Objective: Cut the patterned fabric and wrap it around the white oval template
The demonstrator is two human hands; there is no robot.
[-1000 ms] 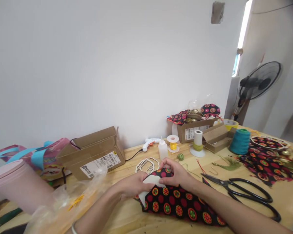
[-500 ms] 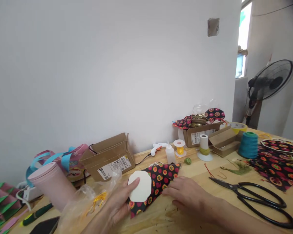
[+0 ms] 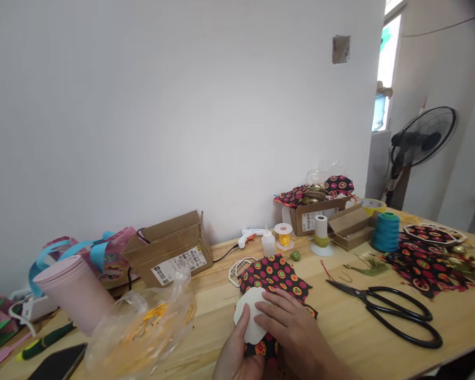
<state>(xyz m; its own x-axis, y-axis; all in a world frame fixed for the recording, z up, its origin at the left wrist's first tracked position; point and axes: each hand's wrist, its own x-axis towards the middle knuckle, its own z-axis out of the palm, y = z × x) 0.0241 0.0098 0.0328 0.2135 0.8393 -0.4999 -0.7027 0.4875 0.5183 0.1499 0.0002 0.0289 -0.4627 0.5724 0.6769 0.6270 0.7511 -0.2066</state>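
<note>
The white card piece (image 3: 250,315) now lies flat on the patterned fabric (image 3: 275,274), which has shifted from propped at the left to spread mid-bench (image 3: 352,332). The right hand (image 3: 288,324), earlier resting aside, presses open fingers on the card; the left hand (image 3: 235,353) pinches its near edge. The black scissors (image 3: 396,311) stay put.

Two bare hands, left (image 3: 237,353) and right (image 3: 296,332), no gloves, rings or sleeves in view.
</note>
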